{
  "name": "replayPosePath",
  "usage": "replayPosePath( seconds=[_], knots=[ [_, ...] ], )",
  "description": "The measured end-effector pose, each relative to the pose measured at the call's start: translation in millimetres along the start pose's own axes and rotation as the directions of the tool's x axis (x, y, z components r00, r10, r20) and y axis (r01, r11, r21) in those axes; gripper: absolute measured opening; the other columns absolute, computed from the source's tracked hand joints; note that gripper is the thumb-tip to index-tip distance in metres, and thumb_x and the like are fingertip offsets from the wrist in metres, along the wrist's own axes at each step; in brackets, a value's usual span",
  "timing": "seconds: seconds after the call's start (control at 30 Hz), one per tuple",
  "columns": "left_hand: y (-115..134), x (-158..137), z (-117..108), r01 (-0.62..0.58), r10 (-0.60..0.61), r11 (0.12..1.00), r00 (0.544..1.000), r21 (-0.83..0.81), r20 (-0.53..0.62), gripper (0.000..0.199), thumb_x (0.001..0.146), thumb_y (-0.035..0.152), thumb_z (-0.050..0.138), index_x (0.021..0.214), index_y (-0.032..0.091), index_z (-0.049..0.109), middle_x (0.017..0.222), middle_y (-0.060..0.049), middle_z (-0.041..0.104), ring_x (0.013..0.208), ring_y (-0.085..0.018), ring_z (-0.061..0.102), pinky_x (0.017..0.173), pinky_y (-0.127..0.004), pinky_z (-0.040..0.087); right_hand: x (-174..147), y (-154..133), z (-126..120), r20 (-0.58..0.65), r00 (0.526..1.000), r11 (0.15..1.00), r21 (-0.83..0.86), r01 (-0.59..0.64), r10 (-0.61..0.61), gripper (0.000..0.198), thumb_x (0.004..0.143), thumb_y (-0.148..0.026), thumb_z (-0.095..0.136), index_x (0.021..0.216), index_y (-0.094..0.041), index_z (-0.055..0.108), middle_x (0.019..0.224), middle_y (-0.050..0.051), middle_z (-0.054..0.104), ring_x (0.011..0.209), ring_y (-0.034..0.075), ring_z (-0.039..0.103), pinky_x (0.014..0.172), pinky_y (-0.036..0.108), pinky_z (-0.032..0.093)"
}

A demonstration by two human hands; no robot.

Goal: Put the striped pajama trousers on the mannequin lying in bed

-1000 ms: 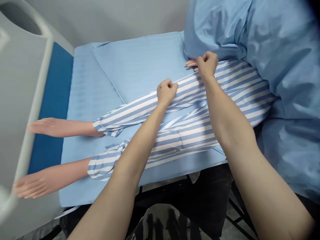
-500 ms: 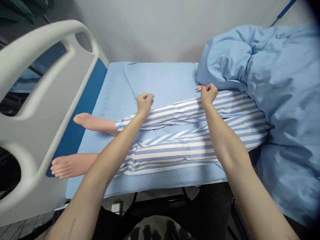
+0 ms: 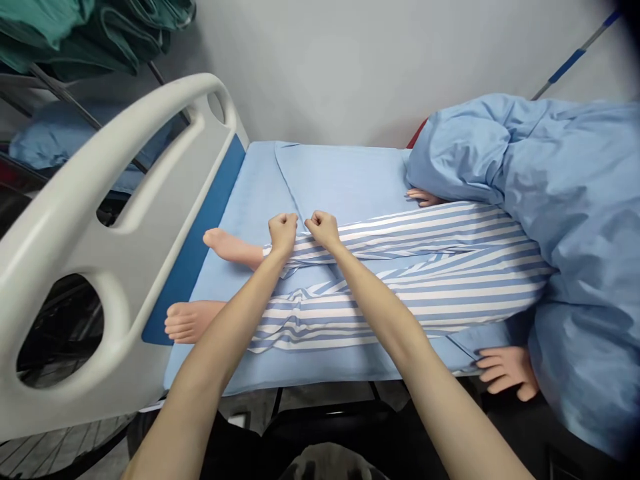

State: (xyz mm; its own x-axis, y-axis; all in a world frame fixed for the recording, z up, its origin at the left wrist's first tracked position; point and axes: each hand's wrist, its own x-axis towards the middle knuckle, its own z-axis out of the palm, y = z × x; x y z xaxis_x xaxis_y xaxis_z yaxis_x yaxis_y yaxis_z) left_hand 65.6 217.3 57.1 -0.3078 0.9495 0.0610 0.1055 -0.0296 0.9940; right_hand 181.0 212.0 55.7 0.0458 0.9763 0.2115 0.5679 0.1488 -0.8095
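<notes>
My left hand [image 3: 283, 230] is closed in a fist above the lower part of the far trouser leg, near its cuff. Just right of it, a small gap away, my right hand [image 3: 323, 227] is also a fist. I see nothing coming out of either fist; the insides of the fingers are partly hidden. Below them lie a manikin's legs in blue-and-white striped trousers [image 3: 460, 267]. The bare far foot [image 3: 233, 247] and near foot [image 3: 193, 320] point left. Under the legs is a light blue sheet [image 3: 345, 177] with a long crease running towards my hands.
A white bed end board [image 3: 75, 213] with a blue panel stands at the left. A bunched blue quilt [image 3: 570, 200] covers the right side, with a manikin hand [image 3: 507, 370] protruding at the near edge. Green cloths [image 3: 115, 40] hang behind the board.
My right hand has moved left, away from the quilt, and is now beside my left fist. The view has shifted, showing more of the board and the near manikin hand.
</notes>
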Motion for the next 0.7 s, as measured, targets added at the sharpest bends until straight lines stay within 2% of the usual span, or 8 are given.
replayPosePath(
  seconds=[0.1, 0.17, 0.23, 0.3, 0.37, 0.43, 0.57, 0.7],
  knots=[
    [-1.4, -4.7, 3.5, -0.022, 0.010, 0.998, 0.984, 0.064, 0.177, 0.033, 0.071, 0.023, 0.059, 0.048, 0.020, 0.035, 0.050, 0.003, 0.033, 0.053, -0.010, 0.033, 0.052, -0.025, 0.028, 9.8, 2.9, -21.8, -0.065, 0.998, 0.999, 0.036, 0.006, -0.003, 0.027, 0.079, -0.022, 0.051, 0.060, -0.022, 0.033, 0.059, -0.004, 0.037, 0.060, 0.012, 0.037, 0.063, 0.025, 0.031],
    [-8.0, -7.0, 4.3, -0.026, -0.003, 0.992, 0.973, 0.120, 0.231, 0.033, 0.070, 0.022, 0.060, 0.047, 0.019, 0.037, 0.049, 0.003, 0.033, 0.053, -0.010, 0.032, 0.052, -0.025, 0.027, 21.4, 6.1, -46.9, -0.113, 0.993, 0.999, 0.026, 0.025, -0.022, 0.026, 0.079, -0.021, 0.051, 0.061, -0.022, 0.033, 0.060, -0.005, 0.035, 0.060, 0.012, 0.036, 0.063, 0.025, 0.031],
    [-13.0, -6.9, 6.0, -0.028, -0.002, 0.990, 0.977, 0.135, 0.214, 0.033, 0.070, 0.021, 0.060, 0.046, 0.019, 0.037, 0.049, 0.003, 0.034, 0.053, -0.010, 0.032, 0.052, -0.025, 0.027, 28.5, 16.2, -71.6, -0.150, 0.988, 1.000, -0.005, 0.026, -0.026, 0.027, 0.080, -0.021, 0.052, 0.061, -0.022, 0.033, 0.060, -0.004, 0.034, 0.060, 0.012, 0.036, 0.063, 0.025, 0.031],
    [-10.9, -4.5, 12.1, -0.018, -0.001, 0.995, 0.983, 0.101, 0.182, 0.033, 0.070, 0.020, 0.060, 0.046, 0.019, 0.036, 0.049, 0.003, 0.033, 0.052, -0.010, 0.032, 0.052, -0.025, 0.027, 28.0, 33.4, -88.4, -0.191, 0.981, 0.998, -0.048, -0.032, 0.023, 0.027, 0.080, -0.021, 0.051, 0.061, -0.022, 0.032, 0.059, -0.004, 0.034, 0.061, 0.013, 0.036, 0.063, 0.026, 0.031],
    [-1.1, -2.9, 24.9, -0.023, 0.014, 0.999, 0.986, 0.048, 0.167, 0.033, 0.069, 0.020, 0.059, 0.047, 0.020, 0.034, 0.049, 0.003, 0.031, 0.051, -0.010, 0.031, 0.051, -0.025, 0.027, 22.9, 52.1, -93.8, -0.207, 0.974, 0.987, -0.109, -0.117, 0.093, 0.027, 0.080, -0.021, 0.052, 0.060, -0.022, 0.033, 0.058, -0.003, 0.035, 0.060, 0.014, 0.036, 0.062, 0.027, 0.029],
    [10.9, -4.6, 43.3, -0.052, 0.051, 0.999, 0.979, -0.001, 0.198, 0.034, 0.070, 0.021, 0.059, 0.049, 0.021, 0.033, 0.049, 0.003, 0.029, 0.051, -0.010, 0.031, 0.051, -0.025, 0.026, 19.5, 65.2, -91.5, -0.191, 0.972, 0.970, -0.173, -0.168, 0.134, 0.026, 0.079, -0.022, 0.055, 0.060, -0.022, 0.037, 0.057, -0.002, 0.040, 0.060, 0.015, 0.035, 0.061, 0.028, 0.028],
    [15.6, -15.6, 74.9, -0.046, 0.031, 0.998, 0.945, 0.038, 0.325, 0.036, 0.073, 0.027, 0.060, 0.049, 0.020, 0.034, 0.048, 0.002, 0.034, 0.049, -0.009, 0.030, 0.048, -0.025, 0.024, 28.9, 70.6, -98.4, -0.171, 0.980, 0.979, -0.160, -0.128, 0.100, 0.028, 0.080, -0.023, 0.057, 0.060, -0.022, 0.037, 0.058, -0.002, 0.042, 0.060, 0.015, 0.037, 0.062, 0.028, 0.029],
    [4.9, -18.0, 78.6, 0.020, -0.040, 0.998, 0.949, 0.067, 0.311, 0.035, 0.071, 0.024, 0.060, 0.047, 0.020, 0.035, 0.046, 0.003, 0.034, 0.047, -0.008, 0.029, 0.047, -0.024, 0.024, 37.9, 78.3, -134.8, -0.248, 0.968, 0.978, -0.193, -0.083, 0.034, 0.026, 0.080, -0.021, 0.055, 0.061, -0.022, 0.037, 0.058, -0.002, 0.041, 0.061, 0.015, 0.038, 0.064, 0.028, 0.030]
  ],
)
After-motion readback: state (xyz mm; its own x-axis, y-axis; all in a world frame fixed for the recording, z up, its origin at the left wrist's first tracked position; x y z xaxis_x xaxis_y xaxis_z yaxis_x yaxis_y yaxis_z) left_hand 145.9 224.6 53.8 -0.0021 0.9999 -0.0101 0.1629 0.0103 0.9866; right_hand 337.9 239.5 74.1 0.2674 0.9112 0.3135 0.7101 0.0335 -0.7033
